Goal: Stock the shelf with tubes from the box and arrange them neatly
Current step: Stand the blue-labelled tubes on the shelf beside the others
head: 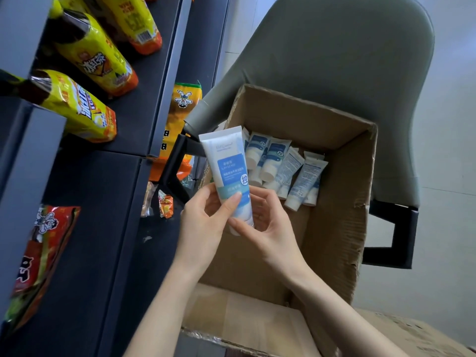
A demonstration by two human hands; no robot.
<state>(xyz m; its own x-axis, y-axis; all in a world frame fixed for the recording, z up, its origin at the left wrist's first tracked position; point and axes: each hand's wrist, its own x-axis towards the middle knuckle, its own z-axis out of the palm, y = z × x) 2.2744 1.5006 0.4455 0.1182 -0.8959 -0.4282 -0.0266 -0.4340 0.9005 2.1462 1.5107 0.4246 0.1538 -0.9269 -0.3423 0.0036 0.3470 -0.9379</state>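
**Progress.** One tube [228,171] is out of the box [340,207] and is held above its open top. Both hands grip it. The left hand [203,222] pinches the lower body, with the thumb across the printed front. The right hand [268,228] curls around the bottom end from the other side. Neither hand is free.

Beyond the grip and to its right, a loose cluster of tubes [283,168] lies on the box floor, at least five of them, overlapping and not aligned. To the left of the grip, the dark shelf [103,215] carries yellow bottles [92,57] and snack bags [43,253]. No tube is visible on the shelf areas in view. The task therefore appears to be at an early stage: the held tube is not yet placed, the cluster is yet to be transferred, and no arranging shows.

**Condition of the held tube.** The body is white with a blue label panel and a pale blue band below it. The flat crimped end points up and away from the grip. The cap end sits between the hands and is mostly hidden. The body looks smooth and undented. It is judged soft, so light pressure should suffice.
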